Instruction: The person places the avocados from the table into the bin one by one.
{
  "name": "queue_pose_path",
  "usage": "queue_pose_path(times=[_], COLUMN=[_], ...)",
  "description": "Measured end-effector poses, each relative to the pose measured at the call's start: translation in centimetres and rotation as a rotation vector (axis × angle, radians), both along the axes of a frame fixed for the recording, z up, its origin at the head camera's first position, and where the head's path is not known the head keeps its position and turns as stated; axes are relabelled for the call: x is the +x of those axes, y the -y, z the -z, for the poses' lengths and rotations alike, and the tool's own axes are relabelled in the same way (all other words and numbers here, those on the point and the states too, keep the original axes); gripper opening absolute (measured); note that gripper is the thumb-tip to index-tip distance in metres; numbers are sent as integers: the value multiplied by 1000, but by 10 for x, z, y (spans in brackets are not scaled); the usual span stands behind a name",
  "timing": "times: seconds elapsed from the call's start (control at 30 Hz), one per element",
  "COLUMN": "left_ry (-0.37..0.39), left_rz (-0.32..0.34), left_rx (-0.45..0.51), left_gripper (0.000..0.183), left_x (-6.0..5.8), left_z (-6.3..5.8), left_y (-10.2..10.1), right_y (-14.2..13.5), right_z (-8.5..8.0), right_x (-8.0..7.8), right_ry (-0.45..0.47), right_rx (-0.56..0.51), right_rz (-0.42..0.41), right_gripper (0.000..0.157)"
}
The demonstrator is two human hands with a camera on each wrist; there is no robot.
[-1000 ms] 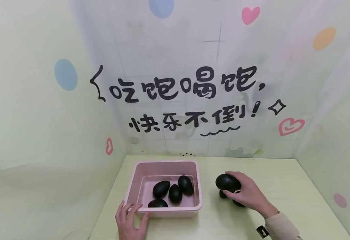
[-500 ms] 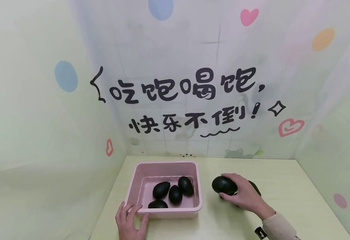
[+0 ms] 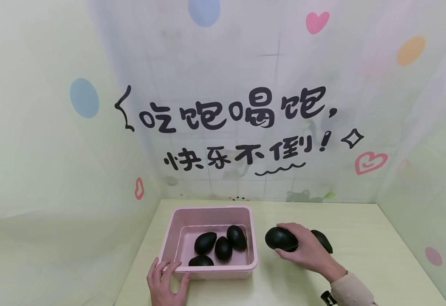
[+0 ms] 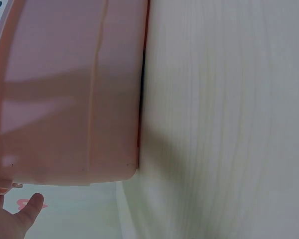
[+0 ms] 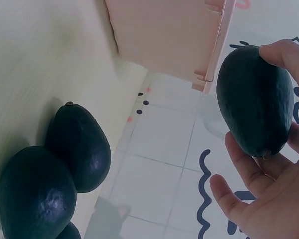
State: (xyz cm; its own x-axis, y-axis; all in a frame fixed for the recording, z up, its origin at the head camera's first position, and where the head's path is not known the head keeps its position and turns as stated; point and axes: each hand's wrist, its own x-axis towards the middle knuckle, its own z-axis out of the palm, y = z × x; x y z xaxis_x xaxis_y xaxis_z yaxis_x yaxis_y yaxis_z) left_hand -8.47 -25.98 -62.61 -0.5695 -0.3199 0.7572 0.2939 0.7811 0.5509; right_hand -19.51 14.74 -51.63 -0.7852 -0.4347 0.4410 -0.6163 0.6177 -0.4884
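Lower right, a likely firm, slick fruit [image 3: 278,239], best held mid-body, is being clasped by the right grip [image 3: 310,251], left grip [image 3: 166,281] loose.

Pink bin [image 4: 50,55], its smooth side filling the field from 8 to 11 o'clock and crossed by bands of shadow; a thin dark-and-red line edges its base. Pale wood-grained table [image 4: 239,109] at 3 o'clock, shadowed towards 6. Left hand [image 4: 9,221], partly visible at 8 o'clock, near the rim's corner, thumb extended. Behind it, pale backdrop [image 4: 79,211] with a red mark.
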Motion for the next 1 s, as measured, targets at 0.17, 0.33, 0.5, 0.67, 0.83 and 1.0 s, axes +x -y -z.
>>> queue_pose_path(times=[0.17,0.33,0.5,0.67,0.83,1.0], left_ry=[-5,-26,-34,-21,-31,-27], left_rz=[4,11,2,0,12,5], left_rx=[-4,-8,-21,-16,-14,-21], left_gripper=[38,36,37,38,37,38], left_x=[0,0,-1,-1,-2,-1], left_z=[2,4,6,5,4,3], left_y=[1,2,2,2,1,1], right_y=[3,7,10,13,17,21], right_z=[-1,-2,-3,-5,-8,-11], right_x=[2,5,6,5,4,4], right_ry=[4,-5,-8,-11,-15,-11], right_rx=[4,2,-3,0,-1,-2], right_rz=[-4,-6,-8,-3,-5,-8], right_gripper=[63,62,62,63,64,64])
